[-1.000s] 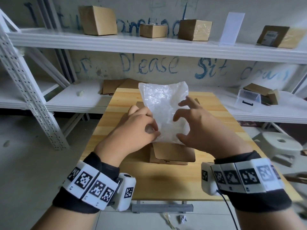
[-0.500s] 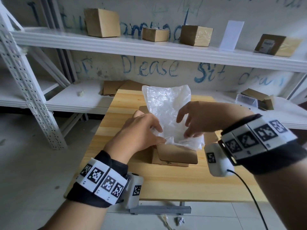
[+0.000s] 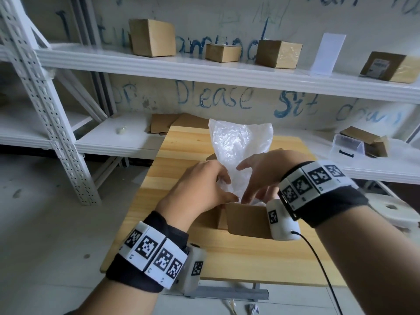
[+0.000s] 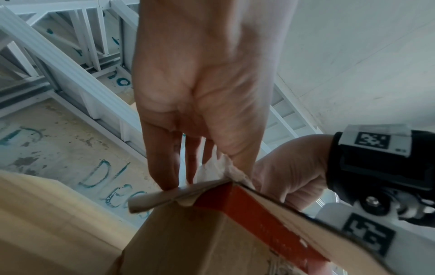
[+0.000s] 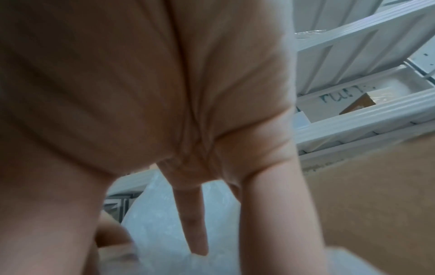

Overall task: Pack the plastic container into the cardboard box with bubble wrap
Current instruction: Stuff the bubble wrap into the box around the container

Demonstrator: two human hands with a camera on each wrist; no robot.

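Bubble wrap (image 3: 241, 146) standing up out of the open cardboard box (image 3: 245, 220), on the light wooden surface (image 3: 188, 144). Left hand (image 3: 204, 189) at the box's left rim, thumb and fingers pinching the wrap's edge. Right hand (image 3: 261, 176) pressing down into the wrap inside the box, fingers straight. Plastic container not visible, perhaps hidden by the wrap. White metal shelving (image 3: 204, 67) behind, several cardboard boxes on top, flattened cardboard (image 3: 168, 123) and a clear bin (image 3: 348, 147) on the lower shelf. Blue writing on the wall (image 3: 216, 98). Grey floor (image 3: 45, 223) beneath.
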